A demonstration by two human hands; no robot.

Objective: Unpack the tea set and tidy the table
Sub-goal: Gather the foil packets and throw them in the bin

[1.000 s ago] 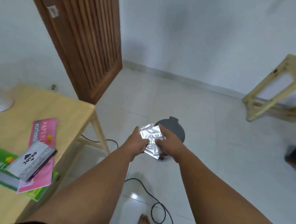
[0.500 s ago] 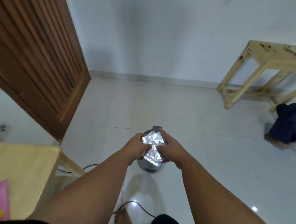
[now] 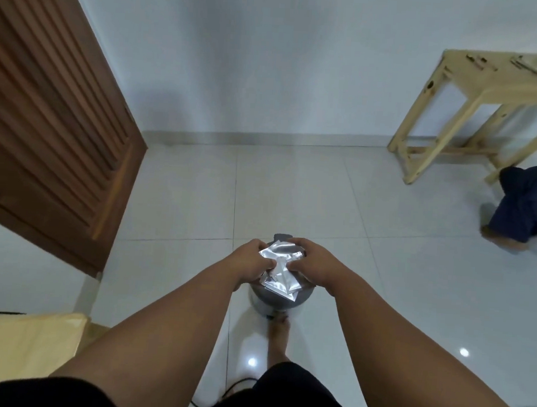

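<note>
Head view: person stands over a grey bin (image 3: 273, 301) on the tiled floor, both arms stretched forward and down. Left hand (image 3: 249, 262) and right hand (image 3: 315, 263) both have fingers curled onto a crumpled bundle of silver foil wrappers (image 3: 280, 270), pinching it between them. Key relation: the bundle sits directly above the bin top, centred between the hands, neither hand nearer than the other. The bundle's top edge runs left-right from hand to hand; loose flat sheets hang from it toward the person. Bin lid state cannot be told, as hands and foil cover it; only a grey tab shows at the far rim. Bare foot (image 3: 279, 333) is right at the bin's base, probably for a pedal, which is not visible. Likely next move: get the lid up and release straight down. Counts: one bin, two hands, one foot, foil sheets at least two, exact number unclear. Off task: one pale table corner (image 3: 16, 342) lower left, one brown slatted door (image 3: 46, 120), one wooden stool (image 3: 488, 87), one dark blue cloth heap (image 3: 527, 209).
</note>
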